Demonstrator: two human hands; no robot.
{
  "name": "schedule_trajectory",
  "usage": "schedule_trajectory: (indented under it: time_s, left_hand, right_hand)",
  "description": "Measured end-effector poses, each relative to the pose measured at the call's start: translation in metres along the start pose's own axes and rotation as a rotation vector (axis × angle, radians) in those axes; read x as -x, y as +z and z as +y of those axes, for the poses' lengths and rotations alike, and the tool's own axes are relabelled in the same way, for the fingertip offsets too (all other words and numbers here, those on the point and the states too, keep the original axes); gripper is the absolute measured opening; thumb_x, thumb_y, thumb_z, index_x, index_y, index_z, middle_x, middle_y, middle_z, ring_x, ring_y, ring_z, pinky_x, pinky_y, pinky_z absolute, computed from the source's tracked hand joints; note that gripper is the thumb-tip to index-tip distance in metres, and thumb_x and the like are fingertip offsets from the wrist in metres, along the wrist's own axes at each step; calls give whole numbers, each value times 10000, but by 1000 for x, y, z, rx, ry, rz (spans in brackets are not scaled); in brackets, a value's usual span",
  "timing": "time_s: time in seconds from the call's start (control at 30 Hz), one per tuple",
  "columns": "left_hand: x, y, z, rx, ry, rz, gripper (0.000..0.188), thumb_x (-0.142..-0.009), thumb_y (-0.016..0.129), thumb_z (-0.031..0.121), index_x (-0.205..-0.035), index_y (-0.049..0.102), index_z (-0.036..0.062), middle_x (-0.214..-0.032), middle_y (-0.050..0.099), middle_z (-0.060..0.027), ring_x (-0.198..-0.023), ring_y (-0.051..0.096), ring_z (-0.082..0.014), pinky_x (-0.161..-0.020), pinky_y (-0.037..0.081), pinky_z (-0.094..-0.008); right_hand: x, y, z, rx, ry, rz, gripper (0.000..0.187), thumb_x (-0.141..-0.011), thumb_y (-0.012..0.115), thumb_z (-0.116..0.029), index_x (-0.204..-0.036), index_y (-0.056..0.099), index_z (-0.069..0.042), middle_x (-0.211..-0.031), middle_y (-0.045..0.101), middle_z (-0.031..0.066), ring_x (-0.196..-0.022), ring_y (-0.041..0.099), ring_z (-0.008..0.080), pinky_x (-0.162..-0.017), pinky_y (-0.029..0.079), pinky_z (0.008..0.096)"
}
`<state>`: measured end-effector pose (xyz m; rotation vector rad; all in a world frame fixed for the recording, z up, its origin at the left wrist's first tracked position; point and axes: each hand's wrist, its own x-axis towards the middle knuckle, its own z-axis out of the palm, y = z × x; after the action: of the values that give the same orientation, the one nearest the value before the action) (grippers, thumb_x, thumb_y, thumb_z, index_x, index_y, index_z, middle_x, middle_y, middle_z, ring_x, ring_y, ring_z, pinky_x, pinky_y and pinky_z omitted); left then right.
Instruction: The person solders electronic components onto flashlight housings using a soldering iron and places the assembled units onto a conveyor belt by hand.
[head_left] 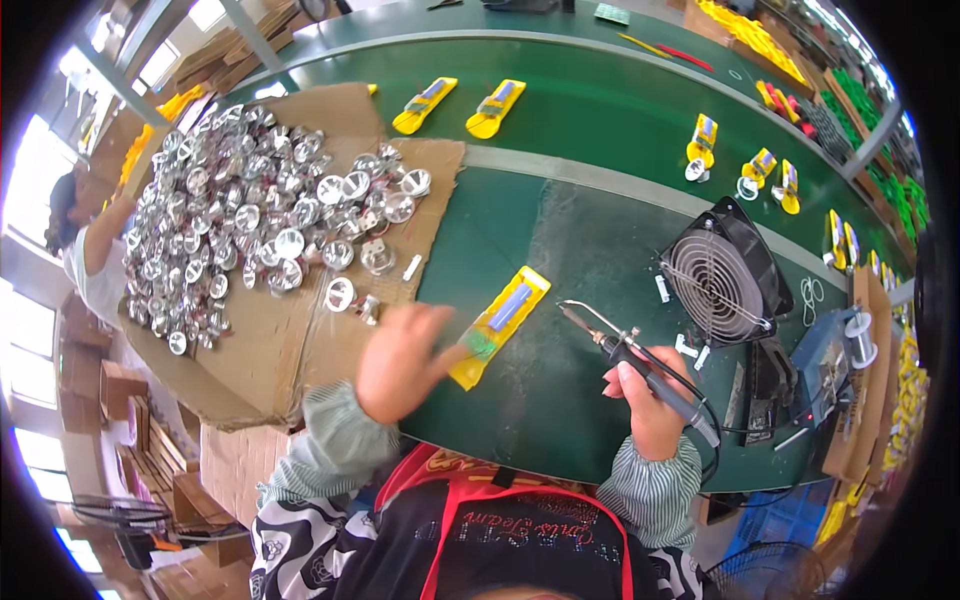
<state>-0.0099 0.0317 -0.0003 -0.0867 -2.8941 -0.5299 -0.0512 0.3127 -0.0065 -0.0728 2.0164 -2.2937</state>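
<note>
Casing (515, 317) slants lower-left to upper-right; soldering iron (618, 349) points upper-left.

From afar I list, on the bench (500, 215): cardboard (240, 365) left, under heaped lamp reflectors (245, 215); casing (513, 300) centre; fan (715, 275) right, solder spool (858, 340) farther right; belt (600, 110) behind, bearing further casings (497, 108).

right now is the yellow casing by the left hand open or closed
Open: the yellow casing shows its bluish part and green board uncovered.
</note>
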Motion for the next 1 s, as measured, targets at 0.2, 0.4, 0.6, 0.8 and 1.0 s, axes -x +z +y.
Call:
schedule_trajectory:
  time_s: [0.2, 0.4, 0.6, 0.8, 1.0]
  left_hand:
    - [17, -36, -63, -500, -235, 73, 206, -809, 585, 127, -1015, 587, 117, -733, 599, -82, -687, 609, -256, -591, 488, -371]
    - [20, -16, -101, -504, -214, -5, 308, -792, 553, 55, -1096, 579, 96, -752, 600, -95, -707, 603, -275, -615, 489, -377]
    - [5, -20, -81, -135, 95, 276, 265, -802, 600, 32, -1065, 576, 6, -842, 627, -134, -805, 597, -283, -733, 478, -365]
    - [-7, 2, -52, 962, -423, 207, 79, -804, 618, -4, -878, 623, -30, -773, 624, -110, -657, 609, -196, -586, 474, -286]
    - [-7, 0, -22, 307, -18, -1, 77, -809, 627, 44, -868, 638, -5, -730, 601, -103, -708, 573, -215, -646, 458, -327]
  right_hand:
    - [10, 7, 2, 39, -3, -10, 172, -828, 615, 5, -964, 528, 64, -781, 652, 161, -635, 641, 162, -584, 545, 262]
    - [13, 12, 2, 41, 7, -59, 173, -827, 611, 15, -965, 523, 72, -774, 655, 160, -626, 640, 160, -580, 542, 261]
    - [14, 13, 3, 47, -14, -73, 168, -823, 613, 19, -951, 525, 81, -759, 656, 158, -620, 640, 156, -578, 540, 264]
    - [14, 16, 4, 81, -27, -161, 173, -821, 605, 26, -965, 517, 65, -767, 653, 155, -625, 639, 156, -582, 545, 266]
    - [11, 20, 6, 27, 42, -298, 195, -821, 594, 41, -994, 508, 71, -784, 641, 182, -648, 643, 187, -595, 557, 282]
